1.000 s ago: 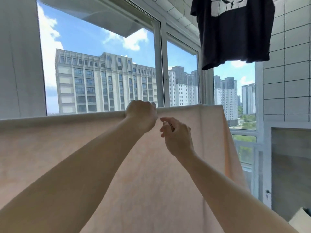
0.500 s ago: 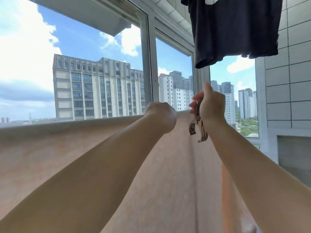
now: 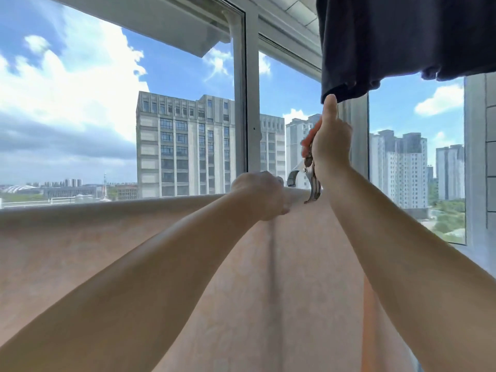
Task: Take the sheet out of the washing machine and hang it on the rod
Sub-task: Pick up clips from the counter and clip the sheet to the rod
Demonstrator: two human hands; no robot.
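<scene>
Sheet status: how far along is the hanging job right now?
Done: the sheet is out of the washer and draped over the rod, which it covers. In hand: the left hand grips its top fold while the right hand holds a metal clip spread open just above that edge. Left: close the clip onto the fold and let go.

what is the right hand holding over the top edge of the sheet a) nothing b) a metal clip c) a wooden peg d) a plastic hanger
b: the right hand squeezes a shiny metal clip, its prongs spread just above the top edge of the peach sheet, while the left hand grips that edge beside it.
</scene>
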